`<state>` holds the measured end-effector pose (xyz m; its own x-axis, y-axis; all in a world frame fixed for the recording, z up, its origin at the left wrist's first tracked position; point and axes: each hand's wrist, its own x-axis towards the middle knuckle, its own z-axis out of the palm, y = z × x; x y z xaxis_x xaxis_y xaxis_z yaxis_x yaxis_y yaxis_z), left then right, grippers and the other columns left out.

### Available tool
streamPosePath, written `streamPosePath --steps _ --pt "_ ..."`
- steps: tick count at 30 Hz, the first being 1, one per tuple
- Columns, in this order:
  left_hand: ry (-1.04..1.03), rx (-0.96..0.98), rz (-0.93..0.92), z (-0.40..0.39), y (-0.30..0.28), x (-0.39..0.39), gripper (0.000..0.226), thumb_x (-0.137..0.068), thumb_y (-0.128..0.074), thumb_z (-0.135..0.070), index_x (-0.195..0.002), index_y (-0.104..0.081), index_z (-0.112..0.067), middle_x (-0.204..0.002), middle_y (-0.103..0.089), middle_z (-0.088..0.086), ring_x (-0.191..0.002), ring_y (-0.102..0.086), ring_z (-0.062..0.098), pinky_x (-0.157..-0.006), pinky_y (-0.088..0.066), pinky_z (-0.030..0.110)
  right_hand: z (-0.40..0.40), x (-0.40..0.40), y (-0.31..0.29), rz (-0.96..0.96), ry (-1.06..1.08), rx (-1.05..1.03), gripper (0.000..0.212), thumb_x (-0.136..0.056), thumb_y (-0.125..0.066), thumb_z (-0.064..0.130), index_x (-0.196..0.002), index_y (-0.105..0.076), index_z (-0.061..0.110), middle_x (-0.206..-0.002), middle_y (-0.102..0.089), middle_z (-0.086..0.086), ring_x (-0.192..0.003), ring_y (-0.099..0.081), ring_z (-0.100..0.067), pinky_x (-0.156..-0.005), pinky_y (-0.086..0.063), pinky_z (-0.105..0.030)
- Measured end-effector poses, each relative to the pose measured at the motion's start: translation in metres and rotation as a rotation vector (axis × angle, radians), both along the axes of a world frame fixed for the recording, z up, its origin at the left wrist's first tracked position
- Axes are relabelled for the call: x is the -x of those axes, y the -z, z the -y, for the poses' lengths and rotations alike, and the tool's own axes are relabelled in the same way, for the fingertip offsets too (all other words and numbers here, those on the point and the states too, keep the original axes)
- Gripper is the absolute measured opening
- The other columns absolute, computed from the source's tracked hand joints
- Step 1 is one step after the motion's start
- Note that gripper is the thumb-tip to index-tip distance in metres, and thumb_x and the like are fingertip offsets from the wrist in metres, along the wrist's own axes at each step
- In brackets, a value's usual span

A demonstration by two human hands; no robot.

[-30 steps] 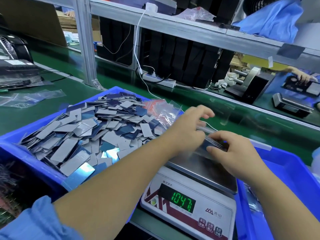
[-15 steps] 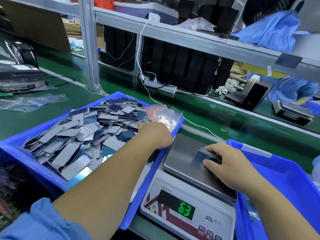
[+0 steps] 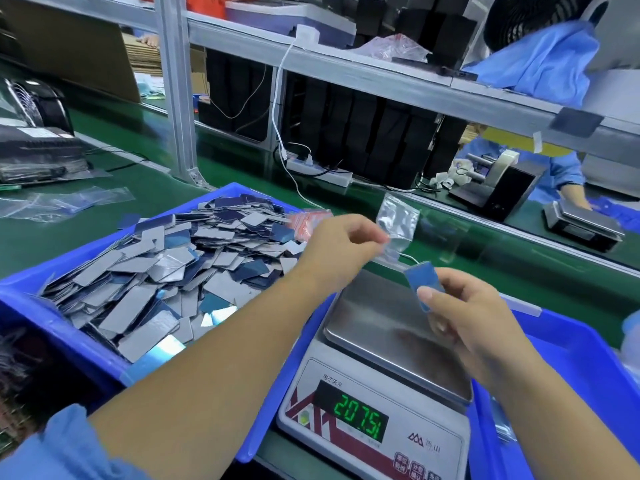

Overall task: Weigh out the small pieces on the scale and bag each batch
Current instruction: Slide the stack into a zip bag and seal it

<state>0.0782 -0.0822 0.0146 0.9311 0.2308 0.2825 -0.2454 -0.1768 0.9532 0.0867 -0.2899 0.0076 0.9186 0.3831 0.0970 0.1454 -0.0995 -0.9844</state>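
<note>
My left hand [image 3: 341,245] pinches a small clear zip bag [image 3: 397,225] by its lower edge and holds it up above the far side of the scale. My right hand [image 3: 460,306] grips a thin stack of blue pieces [image 3: 423,284] just right of the bag, over the bare steel pan [image 3: 384,323] of the scale. The green display [image 3: 360,417] shows 207.51. A heap of grey and blue flat pieces [image 3: 156,271] fills the blue bin [image 3: 52,317] on the left. A pile of red-printed empty bags [image 3: 306,220] lies at that bin's far corner.
A second blue bin [image 3: 588,368] stands right of the scale. Loose clear bags [image 3: 62,204] lie on the green belt at left. A metal post [image 3: 176,88], a power strip [image 3: 318,171] with white cables and a shelf rail stand behind. Another person works at a second scale [image 3: 581,221], far right.
My left hand came back from the bag pile in the left bin holding a clear bag. My right hand lifted the stack of pieces off the scale pan. The display reading changed.
</note>
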Motion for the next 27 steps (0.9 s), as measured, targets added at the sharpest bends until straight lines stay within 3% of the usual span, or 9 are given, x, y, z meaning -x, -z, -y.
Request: streamPosePath --steps 3,7,11,15,19,22,25,27 --pt "0.154 0.086 0.064 0.012 0.002 0.002 0.023 -0.085 -0.073 0.004 -0.088 -0.07 -0.019 -0.093 -0.076 -0.007 -0.077 -0.066 0.003 -0.069 -0.051 0.016 -0.001 0.0 -0.004 -0.107 -0.024 -0.173 0.018 -0.079 -0.069 0.017 -0.096 -0.075 0.016 -0.074 -0.054 0.002 -0.051 -0.037 -0.01 -0.047 -0.034 -0.018" --pt "0.262 0.079 0.037 0.018 0.004 0.005 0.036 -0.083 -0.072 0.007 -0.094 -0.057 -0.023 -0.107 -0.073 0.008 -0.079 -0.066 0.014 -0.074 -0.053 0.027 -0.001 0.002 -0.007 -0.074 0.001 -0.226 0.017 -0.079 -0.068 0.019 -0.094 -0.076 0.017 -0.078 -0.056 0.0 -0.05 -0.035 -0.01 -0.048 -0.033 -0.018" --pt "0.264 0.148 -0.049 0.02 0.003 0.007 0.046 -0.082 -0.075 0.005 -0.106 -0.048 -0.024 -0.088 -0.073 -0.003 -0.073 -0.065 0.012 -0.072 -0.052 0.028 -0.001 0.005 -0.009 0.044 0.07 -0.213 0.019 -0.091 -0.061 0.006 -0.095 -0.076 0.018 -0.086 -0.059 -0.009 -0.052 -0.033 -0.011 -0.048 -0.031 -0.02" --pt "0.321 0.136 -0.185 0.018 -0.001 0.012 0.05 -0.077 -0.075 0.005 -0.115 -0.052 -0.018 -0.076 -0.068 -0.001 -0.065 -0.057 0.013 -0.066 -0.045 0.027 -0.004 0.01 -0.009 0.15 0.05 -0.165 0.022 -0.092 -0.06 0.001 -0.102 -0.074 0.015 -0.072 -0.053 -0.003 -0.052 -0.035 -0.01 -0.047 -0.033 -0.018" --pt "0.424 0.031 -0.244 0.022 -0.004 0.018 0.031 -0.066 -0.066 -0.008 -0.092 -0.068 -0.024 -0.075 -0.067 -0.003 -0.073 -0.056 0.018 -0.07 -0.044 0.027 -0.005 0.015 -0.011 0.255 -0.002 -0.106 0.026 -0.092 -0.061 -0.003 -0.106 -0.072 0.015 -0.071 -0.064 0.014 -0.055 -0.049 0.0 -0.051 -0.039 -0.013" --pt "0.445 -0.044 -0.217 0.024 -0.003 0.019 0.017 -0.086 -0.072 -0.011 -0.089 -0.075 -0.027 -0.076 -0.07 -0.007 -0.071 -0.058 0.006 -0.069 -0.044 0.023 -0.004 0.017 -0.013 0.295 -0.028 -0.101 0.027 -0.091 -0.06 -0.007 -0.107 -0.07 0.011 -0.073 -0.068 0.014 -0.059 -0.057 0.002 -0.057 -0.043 -0.008" --pt "0.414 -0.045 -0.181 0.021 -0.001 0.017 0.017 -0.09 -0.074 -0.016 -0.082 -0.077 -0.03 -0.07 -0.066 -0.005 -0.064 -0.056 0.005 -0.06 -0.042 0.012 -0.004 0.017 -0.012 0.288 -0.019 -0.108 0.027 -0.091 -0.06 -0.007 -0.106 -0.071 0.014 -0.074 -0.068 0.012 -0.058 -0.055 0.002 -0.054 -0.042 -0.011" --pt "0.371 -0.075 -0.196 0.02 -0.001 0.015 0.017 -0.088 -0.077 -0.021 -0.073 -0.076 -0.028 -0.064 -0.063 -0.008 -0.057 -0.053 0.001 -0.057 -0.041 0.011 -0.003 0.015 -0.011 0.28 0.018 -0.098 0.03 -0.091 -0.063 -0.004 -0.103 -0.073 0.021 -0.071 -0.067 0.012 -0.055 -0.05 0.0 -0.052 -0.04 -0.013"
